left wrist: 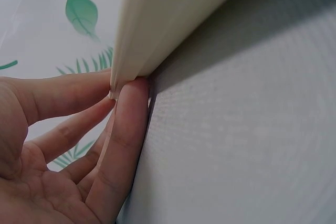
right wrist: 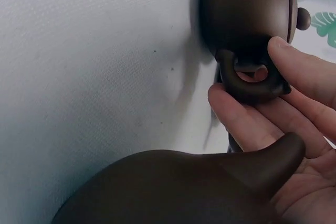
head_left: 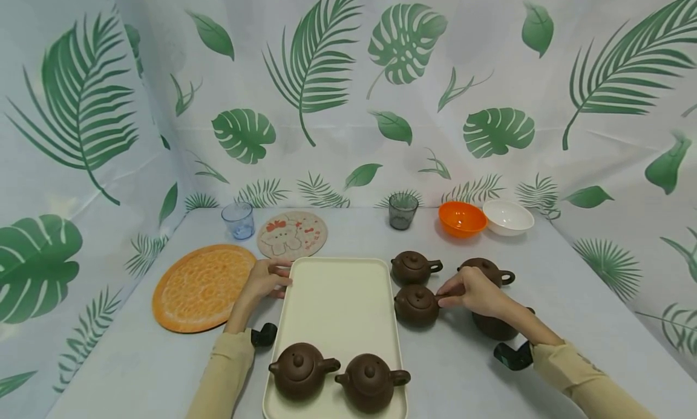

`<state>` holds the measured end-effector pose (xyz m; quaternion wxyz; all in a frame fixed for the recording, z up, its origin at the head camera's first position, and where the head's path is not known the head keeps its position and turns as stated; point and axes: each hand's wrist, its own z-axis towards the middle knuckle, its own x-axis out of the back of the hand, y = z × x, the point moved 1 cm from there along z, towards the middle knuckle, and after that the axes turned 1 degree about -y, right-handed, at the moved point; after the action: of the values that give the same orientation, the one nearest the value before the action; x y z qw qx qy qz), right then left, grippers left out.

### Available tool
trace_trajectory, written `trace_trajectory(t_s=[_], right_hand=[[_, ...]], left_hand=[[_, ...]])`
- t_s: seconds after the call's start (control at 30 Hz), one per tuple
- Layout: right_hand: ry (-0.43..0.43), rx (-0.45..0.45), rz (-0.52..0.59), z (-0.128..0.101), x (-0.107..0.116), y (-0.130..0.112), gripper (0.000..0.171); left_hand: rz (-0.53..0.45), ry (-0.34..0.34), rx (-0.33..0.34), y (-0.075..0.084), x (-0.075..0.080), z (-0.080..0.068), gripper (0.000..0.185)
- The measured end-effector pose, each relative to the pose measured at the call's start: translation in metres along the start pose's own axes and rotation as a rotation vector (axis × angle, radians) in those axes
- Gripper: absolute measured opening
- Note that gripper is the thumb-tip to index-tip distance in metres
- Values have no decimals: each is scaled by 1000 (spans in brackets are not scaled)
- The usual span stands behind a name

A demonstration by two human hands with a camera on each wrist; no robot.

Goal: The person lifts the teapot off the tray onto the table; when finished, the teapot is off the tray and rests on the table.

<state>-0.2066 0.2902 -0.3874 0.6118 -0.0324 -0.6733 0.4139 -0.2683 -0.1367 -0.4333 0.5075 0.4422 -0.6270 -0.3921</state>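
No writing showed anywhere. Low in the middle of the head view lay a smooth cream tray (head_left: 340, 304), rectangular with rounded corners, carrying two brown clay teapots. The left hand (head_left: 267, 279) touched its upper left edge with fingers (left wrist: 126, 129) nearly straight; the left wrist view showed them against the thin rim. Just right of the tray, the right hand (head_left: 472, 291) pinched the looped handle of a round matte teapot (head_left: 416, 305), which only the right wrist view made plain.
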Motion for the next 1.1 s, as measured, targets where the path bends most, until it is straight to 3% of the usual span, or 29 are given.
trace_trajectory(t_s=[0.2, 0.4, 0.6, 0.93, 1.1], right_hand=[[34, -48, -8, 2, 0, -6, 18], [153, -119, 32, 3, 1, -23, 25], [228, -102, 111, 1, -5, -44, 24], [126, 16, 213, -11, -31, -78, 24], [27, 16, 260, -22, -47, -92, 30]], left_hand=[[-3, -5, -7, 0, 0, 0, 40], [-4, -10, -7, 0, 0, -1, 41], [-1, -4, -6, 0, 0, -1, 41], [9, -4, -2, -1, 0, 0, 40], [11, -1, -4, 0, 0, -1, 40]])
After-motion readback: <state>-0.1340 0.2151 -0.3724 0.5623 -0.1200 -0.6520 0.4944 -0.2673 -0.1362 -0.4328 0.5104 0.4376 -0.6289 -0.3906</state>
